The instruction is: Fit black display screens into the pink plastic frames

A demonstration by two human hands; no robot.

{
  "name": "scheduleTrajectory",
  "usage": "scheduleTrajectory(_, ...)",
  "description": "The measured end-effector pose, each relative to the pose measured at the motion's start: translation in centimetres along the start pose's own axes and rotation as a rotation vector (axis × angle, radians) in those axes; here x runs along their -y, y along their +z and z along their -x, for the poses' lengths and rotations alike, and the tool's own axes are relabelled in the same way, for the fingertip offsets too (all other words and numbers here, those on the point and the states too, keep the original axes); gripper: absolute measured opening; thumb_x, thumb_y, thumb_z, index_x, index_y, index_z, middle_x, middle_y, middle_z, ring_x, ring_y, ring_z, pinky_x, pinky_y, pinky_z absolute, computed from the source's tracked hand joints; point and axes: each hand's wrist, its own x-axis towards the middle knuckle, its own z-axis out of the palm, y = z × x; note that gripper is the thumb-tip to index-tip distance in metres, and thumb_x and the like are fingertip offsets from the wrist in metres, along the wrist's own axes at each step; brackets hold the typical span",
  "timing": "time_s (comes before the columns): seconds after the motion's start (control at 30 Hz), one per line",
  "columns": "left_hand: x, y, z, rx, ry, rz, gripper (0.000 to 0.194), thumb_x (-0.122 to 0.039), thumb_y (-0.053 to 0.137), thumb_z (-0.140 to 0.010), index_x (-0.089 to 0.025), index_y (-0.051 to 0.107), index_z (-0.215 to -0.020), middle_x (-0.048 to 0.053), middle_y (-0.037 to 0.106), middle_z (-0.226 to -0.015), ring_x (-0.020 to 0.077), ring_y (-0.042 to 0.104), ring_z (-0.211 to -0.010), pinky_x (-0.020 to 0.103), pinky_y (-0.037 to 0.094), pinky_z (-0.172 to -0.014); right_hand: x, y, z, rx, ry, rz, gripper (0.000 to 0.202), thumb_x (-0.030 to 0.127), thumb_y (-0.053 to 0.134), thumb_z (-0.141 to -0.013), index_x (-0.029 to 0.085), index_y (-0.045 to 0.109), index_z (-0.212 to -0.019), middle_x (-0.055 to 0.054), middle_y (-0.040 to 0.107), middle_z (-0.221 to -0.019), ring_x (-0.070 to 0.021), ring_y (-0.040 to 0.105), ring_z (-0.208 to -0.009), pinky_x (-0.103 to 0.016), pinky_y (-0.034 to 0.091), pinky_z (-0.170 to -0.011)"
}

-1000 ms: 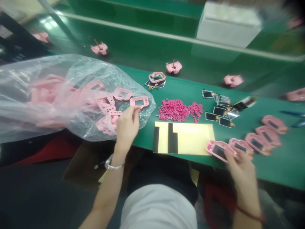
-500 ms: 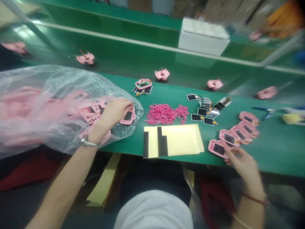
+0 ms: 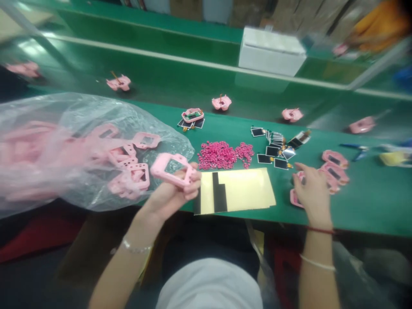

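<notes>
My left hand (image 3: pixel 180 189) is closed on a pink plastic casing (image 3: pixel 172 169) with a rectangular window, lifted beside the mouth of a clear plastic bag (image 3: pixel 167 133). More pink casings (image 3: pixel 141 176) lie inside this bag. My right hand (image 3: pixel 312 186) hovers over the pink casings with dark screens (image 3: pixel 334 171) on the right, its thumb and fingers apart and seemingly empty. It partly covers one casing (image 3: pixel 296 198). Just beyond its fingertips lie several small display screens (image 3: pixel 281 164). A pile of small magenta pieces (image 3: pixel 217 155) sits between the hands.
A yellow sheet with black strips (image 3: pixel 246 189) lies at the bench's front edge. Pink parts (image 3: pixel 221 102) stand spaced along the green strip behind. A casing with a green board (image 3: pixel 193 115) rests on screens. Blue-handled pliers (image 3: pixel 357 150) lie right; a white box (image 3: pixel 272 53) stands behind.
My left hand has brought a pink casing out of the bag, rightward and nearer me. My right hand has let go of the nearest casing and moved forward and left over the row.
</notes>
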Motion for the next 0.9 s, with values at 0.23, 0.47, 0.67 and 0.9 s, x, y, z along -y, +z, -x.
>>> scheduleTrajectory(0.23,5.1,2.4,1.2,-0.006,-0.283,0.509,0.029,-0.009,0.026,-0.107,-0.012,0.051,-0.093,-0.002,0.048,-0.073,0.0024,0.052,-0.047,0.011,0.037,-0.042,1.9,3.2,-1.2,0.052,-0.273,0.114,0.043,0.029,0.037,-0.101,0.013,0.062,-0.132,-0.014,0.071,-0.122,-0.0320,0.060,-0.102,-0.043,0.045,-0.089)
scheduleTrajectory(0.47,9.0,1.2,0.9,-0.152,0.313,-0.021,0.020,-0.019,0.068,-0.089,-0.019,0.052,-0.101,-0.002,0.057,-0.079,0.0080,0.052,-0.053,0.018,0.041,-0.046,4.1,1.8,0.3,-0.039,-0.044,-0.023,0.046,0.033,0.035,-0.101,0.008,0.072,-0.113,-0.019,0.073,-0.086,-0.0283,0.063,-0.072,-0.040,0.044,-0.068)
scheduleTrajectory(0.67,9.1,-1.3,1.0,-0.371,0.519,-0.508,0.028,-0.039,0.067,-0.093,-0.019,0.064,-0.114,-0.002,0.058,-0.071,0.0096,0.051,-0.059,0.018,0.042,-0.055,11.1,-4.2,4.3,0.238,0.018,-0.775,0.034,0.048,0.059,-0.096,0.023,0.074,-0.115,-0.006,0.077,-0.102,-0.0204,0.071,-0.078,-0.030,0.056,-0.067)
scheduleTrajectory(0.9,9.1,-0.8,2.5,-0.173,0.310,-0.559,0.030,-0.049,0.060,-0.096,-0.021,0.058,-0.104,-0.004,0.055,-0.059,0.0096,0.045,-0.045,0.017,0.034,-0.043,15.8,-6.8,5.9,0.104,-0.514,-0.731,0.046,0.006,0.059,-0.095,0.027,0.065,-0.135,-0.003,0.072,-0.096,-0.0173,0.061,-0.082,-0.030,0.052,-0.074)
